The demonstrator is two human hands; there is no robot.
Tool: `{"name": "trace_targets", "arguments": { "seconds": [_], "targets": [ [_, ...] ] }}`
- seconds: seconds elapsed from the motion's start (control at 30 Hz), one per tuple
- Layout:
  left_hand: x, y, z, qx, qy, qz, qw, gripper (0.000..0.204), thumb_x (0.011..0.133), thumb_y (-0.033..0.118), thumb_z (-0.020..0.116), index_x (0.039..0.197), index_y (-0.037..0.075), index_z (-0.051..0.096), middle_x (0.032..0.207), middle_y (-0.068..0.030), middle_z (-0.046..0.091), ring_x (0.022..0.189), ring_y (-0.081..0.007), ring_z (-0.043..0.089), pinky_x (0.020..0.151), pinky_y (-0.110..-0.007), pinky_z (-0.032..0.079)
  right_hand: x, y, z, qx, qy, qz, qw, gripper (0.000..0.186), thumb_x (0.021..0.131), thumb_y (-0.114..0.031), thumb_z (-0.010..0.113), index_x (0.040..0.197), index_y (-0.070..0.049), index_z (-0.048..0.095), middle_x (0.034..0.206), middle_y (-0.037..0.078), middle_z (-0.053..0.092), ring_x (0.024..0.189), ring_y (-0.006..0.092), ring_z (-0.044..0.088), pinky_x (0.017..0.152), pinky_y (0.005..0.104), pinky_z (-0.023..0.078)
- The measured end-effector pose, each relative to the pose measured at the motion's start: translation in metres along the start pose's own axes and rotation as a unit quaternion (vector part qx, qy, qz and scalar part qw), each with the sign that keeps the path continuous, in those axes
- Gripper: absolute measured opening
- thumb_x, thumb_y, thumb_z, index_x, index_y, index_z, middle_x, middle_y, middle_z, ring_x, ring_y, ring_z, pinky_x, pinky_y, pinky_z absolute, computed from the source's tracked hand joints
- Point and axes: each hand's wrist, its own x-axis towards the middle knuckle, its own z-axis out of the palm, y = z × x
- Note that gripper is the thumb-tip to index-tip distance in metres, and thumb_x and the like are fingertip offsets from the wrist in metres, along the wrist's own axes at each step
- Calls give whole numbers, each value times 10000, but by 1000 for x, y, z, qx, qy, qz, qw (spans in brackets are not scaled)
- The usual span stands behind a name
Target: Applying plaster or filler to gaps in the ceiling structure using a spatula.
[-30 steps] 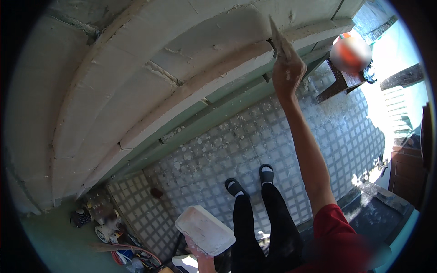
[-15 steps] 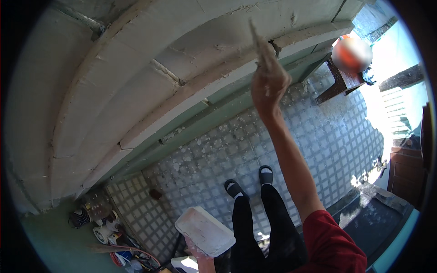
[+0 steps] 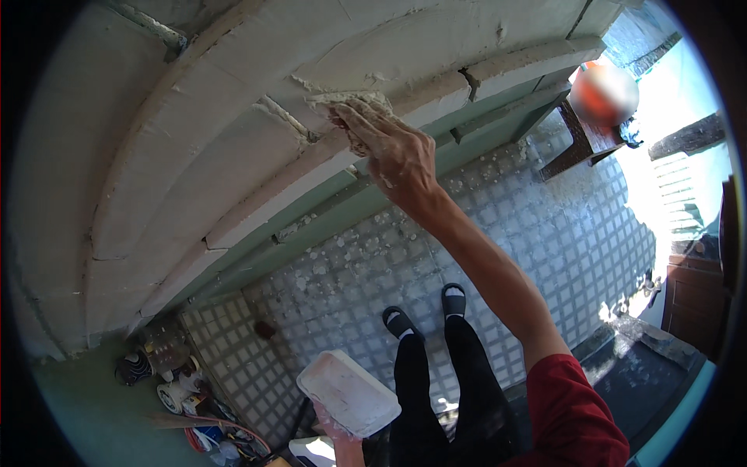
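My right hand (image 3: 401,156) grips a plaster-coated scraper (image 3: 350,105), its blade against the pale, curved, stepped plaster surface (image 3: 187,156). A smear of wet-looking plaster lies at the blade, just right of an open seam (image 3: 284,117). Low in the picture, my left hand (image 3: 331,424) holds a white rectangular tray (image 3: 350,383) with pale residue inside; some of those fingers are hidden beneath it.
Below are my sandalled feet (image 3: 401,323) on a speckled tiled floor (image 3: 311,288). A dark stool (image 3: 576,152) with a blurred orange object (image 3: 603,97) stands upper right, a wooden door (image 3: 689,300) at right, a dark ledge (image 3: 638,373) lower right, assorted clutter (image 3: 179,389) lower left.
My right hand and scraper have swung left along the stepped surface to just beside the seam, where the blade now meets it. The tray in my left hand has barely moved.
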Motion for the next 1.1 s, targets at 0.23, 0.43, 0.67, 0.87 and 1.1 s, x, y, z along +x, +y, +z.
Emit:
{"name": "trace_targets", "arguments": {
  "seconds": [0.23, 0.43, 0.67, 0.87, 1.1],
  "targets": [
    [-5, -7, -15, 25, 36, 4, 999, 608, 961, 478, 492, 1445, 122, 396, 1377, -74, 522, 1188, -325, 559, 977, -517, 487, 38, 41, -40, -67, 168, 132, 975, 458, 790, 43, 546, 1189, -136, 682, 1004, 150, 712, 813, 258, 728, 664, 359, 599],
    [-7, -5, -22, 44, 54, 14, 997, 597, 962, 479, 486, 1434, 120, 410, 1370, -83, 527, 1183, -325, 562, 962, -511, 499, -2, -8, 17, -42, 49, 2, 998, 521, 725, 69, 543, 1196, -108, 676, 1011, 173, 706, 795, 275, 725, 663, 348, 592],
    [-11, -4, -21, 55, 21, 22, 998, 587, 967, 475, 476, 1432, 122, 412, 1372, -83, 524, 1184, -324, 560, 957, -517, 502, -8, 90, -42, 81, 165, 200, 962, 473, 731, 40, 611, 1196, -49, 617, 1036, 143, 677, 873, 162, 655, 588, 335, 561],
    [-9, -6, -19, -15, 26, 1, 1000, 585, 968, 476, 475, 1430, 121, 418, 1374, -80, 524, 1187, -319, 559, 964, -523, 494, 2, 233, -61, 171, 247, 260, 918, 261, 706, -35, 700, 864, -45, 493, 868, 159, 560, 963, 210, 593, 677, 343, 504],
    [-10, -2, -20, 0, 24, 3, 1000, 602, 962, 471, 487, 1446, 124, 399, 1398, -77, 507, 1202, -321, 549, 981, -522, 481, 43, 91, -41, 60, 247, 153, 955, 316, 782, -25, 590, 1086, -32, 677, 780, 153, 659, 674, 293, 625, 608, 356, 477]
  ]
}}
